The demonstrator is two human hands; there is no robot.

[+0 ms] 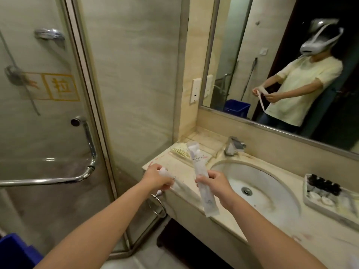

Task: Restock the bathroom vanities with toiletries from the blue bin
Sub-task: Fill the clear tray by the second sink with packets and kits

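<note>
My right hand [214,184] grips a long clear toothbrush packet [198,166] near its middle, held upright over the left end of the marble vanity top [272,235]. My left hand [157,179] grips a second white packet [174,181] at the counter's left corner. A comb in a clear wrapper [179,152] lies on the counter behind them. A corner of the blue bin [17,251] shows at the bottom left on the floor.
A round sink [258,189] with a chrome faucet [233,145] sits to the right of my hands. A white tray [308,202] with small dark-capped bottles stands at the far right. A glass shower door [58,113] with a chrome handle is to the left. A mirror [281,65] hangs above the counter.
</note>
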